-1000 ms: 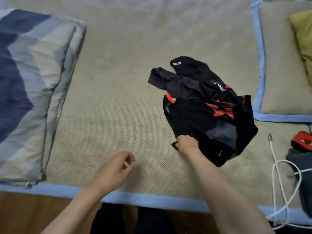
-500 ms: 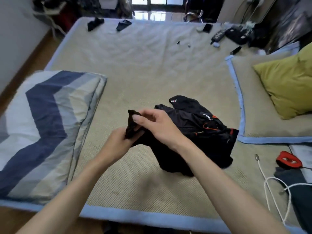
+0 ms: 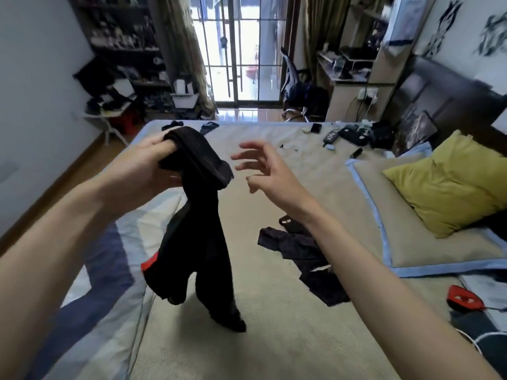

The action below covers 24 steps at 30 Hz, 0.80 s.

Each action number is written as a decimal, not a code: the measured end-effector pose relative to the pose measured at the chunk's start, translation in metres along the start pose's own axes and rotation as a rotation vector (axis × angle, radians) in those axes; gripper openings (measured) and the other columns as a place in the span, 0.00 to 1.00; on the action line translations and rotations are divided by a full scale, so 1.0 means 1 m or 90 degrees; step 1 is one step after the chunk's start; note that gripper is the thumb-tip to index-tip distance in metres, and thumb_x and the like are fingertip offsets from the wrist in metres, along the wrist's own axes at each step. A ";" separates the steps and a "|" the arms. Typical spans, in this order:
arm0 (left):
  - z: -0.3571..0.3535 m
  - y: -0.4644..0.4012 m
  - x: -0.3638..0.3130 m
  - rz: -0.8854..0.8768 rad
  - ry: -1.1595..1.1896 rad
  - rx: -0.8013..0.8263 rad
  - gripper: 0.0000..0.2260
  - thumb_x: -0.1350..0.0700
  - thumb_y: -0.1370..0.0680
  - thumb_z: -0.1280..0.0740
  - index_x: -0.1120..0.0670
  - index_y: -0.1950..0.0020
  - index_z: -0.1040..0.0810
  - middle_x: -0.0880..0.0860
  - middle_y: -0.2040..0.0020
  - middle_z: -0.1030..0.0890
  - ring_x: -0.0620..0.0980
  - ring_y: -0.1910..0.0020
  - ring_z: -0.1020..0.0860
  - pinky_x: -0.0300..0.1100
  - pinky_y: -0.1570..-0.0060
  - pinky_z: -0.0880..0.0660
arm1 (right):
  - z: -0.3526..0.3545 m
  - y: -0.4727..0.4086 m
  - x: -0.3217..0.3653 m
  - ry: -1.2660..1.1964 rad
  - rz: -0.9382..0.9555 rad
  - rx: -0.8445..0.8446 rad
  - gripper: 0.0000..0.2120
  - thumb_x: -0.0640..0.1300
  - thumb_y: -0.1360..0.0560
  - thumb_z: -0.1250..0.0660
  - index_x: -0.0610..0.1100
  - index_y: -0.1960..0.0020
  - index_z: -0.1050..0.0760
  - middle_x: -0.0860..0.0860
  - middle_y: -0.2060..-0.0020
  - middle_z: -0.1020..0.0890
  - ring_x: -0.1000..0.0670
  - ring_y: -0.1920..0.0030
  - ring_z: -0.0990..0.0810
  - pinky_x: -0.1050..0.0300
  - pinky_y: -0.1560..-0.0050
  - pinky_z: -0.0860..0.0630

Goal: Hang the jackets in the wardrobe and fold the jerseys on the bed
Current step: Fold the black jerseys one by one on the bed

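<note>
Black jersey (image 3: 197,237) gripped at bunched top by left hand (image 3: 142,171), hanging limp below it. Right hand (image 3: 263,171) spread, empty, just beside. Soft, light fabric; shoulders judged best hold.

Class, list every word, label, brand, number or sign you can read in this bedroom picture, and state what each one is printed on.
No text reads in full.
Small white print on the crumpled black garment lying on the bed: blurred, not legible.
White marks on the flat red object near the bed's right edge: too small to read.
Black garment with a red patch, hanging from the left hand: no print visible.
Dark patterns on the white wall: decoration, not letters.
</note>
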<state>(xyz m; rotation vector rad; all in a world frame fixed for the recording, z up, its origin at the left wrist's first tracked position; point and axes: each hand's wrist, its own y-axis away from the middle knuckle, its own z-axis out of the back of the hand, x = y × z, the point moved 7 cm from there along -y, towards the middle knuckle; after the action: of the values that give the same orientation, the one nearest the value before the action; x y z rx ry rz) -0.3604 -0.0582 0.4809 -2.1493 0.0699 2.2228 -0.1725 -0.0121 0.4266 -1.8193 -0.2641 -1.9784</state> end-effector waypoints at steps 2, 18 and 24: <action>0.006 0.001 -0.021 -0.034 0.013 0.042 0.11 0.53 0.20 0.36 0.47 0.54 0.13 0.49 0.56 0.17 0.49 0.58 0.23 0.42 0.59 0.23 | -0.030 -0.006 0.004 0.078 -0.039 0.070 0.32 0.28 0.34 0.33 0.42 0.31 0.30 0.46 0.40 0.20 0.58 0.44 0.20 0.67 0.57 0.24; 0.161 -0.038 -0.083 -0.163 0.012 -0.130 0.16 0.56 0.17 0.41 0.51 0.32 0.21 0.43 0.51 0.17 0.39 0.56 0.18 0.34 0.53 0.20 | -0.105 -0.027 0.000 0.187 -0.148 0.127 0.05 0.39 0.27 0.24 0.44 0.58 0.21 0.52 0.62 0.22 0.55 0.58 0.22 0.58 0.54 0.27; 0.171 -0.054 -0.073 -0.108 -0.054 -0.155 0.16 0.62 0.16 0.42 0.53 0.51 0.15 0.41 0.73 0.18 0.38 0.72 0.20 0.34 0.64 0.23 | -0.048 -0.024 0.037 0.010 -0.174 -0.008 0.09 0.45 0.19 0.31 0.39 0.52 0.21 0.43 0.63 0.21 0.50 0.66 0.23 0.59 0.64 0.28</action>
<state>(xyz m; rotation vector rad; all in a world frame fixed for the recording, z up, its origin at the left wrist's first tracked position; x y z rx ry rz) -0.5246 0.0071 0.5594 -2.0739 -0.3899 2.3230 -0.2273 -0.0181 0.4608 -1.8570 -0.5215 -2.1782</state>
